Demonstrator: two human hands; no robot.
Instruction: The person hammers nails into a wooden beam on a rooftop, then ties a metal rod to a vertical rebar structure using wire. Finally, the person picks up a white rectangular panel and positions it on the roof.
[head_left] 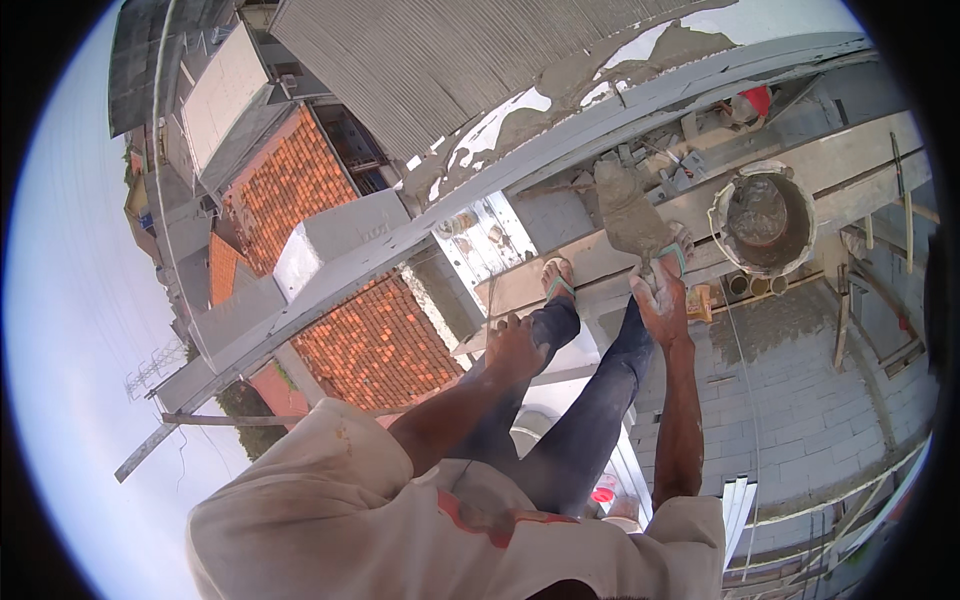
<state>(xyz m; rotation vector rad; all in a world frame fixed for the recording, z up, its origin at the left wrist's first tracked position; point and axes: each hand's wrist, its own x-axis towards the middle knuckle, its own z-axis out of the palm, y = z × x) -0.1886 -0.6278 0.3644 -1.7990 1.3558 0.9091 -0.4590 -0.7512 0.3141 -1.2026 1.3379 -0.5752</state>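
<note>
My right hand [660,302] is closed round the handle of a trowel [627,208], whose blade is coated in wet grey mortar and points away from me. Pale mortar dust whitens that hand. On my bent left knee rests my left hand [515,345], its fingers apart and nothing visible in them. To the right of the trowel stands a bucket [797,222] smeared with cement, with grey mortar [757,208] inside. Ahead, the wall top [560,90] carries rough patches of fresh mortar over white.
My sandalled feet [560,275] are on wooden planks [590,255] high above a block-paved area [780,400]. Beyond the wall is a corrugated roof [430,60]; orange tiled roofs [370,345] lie to the left. A person in red [752,103] is below. Timber poles [843,315] stand right.
</note>
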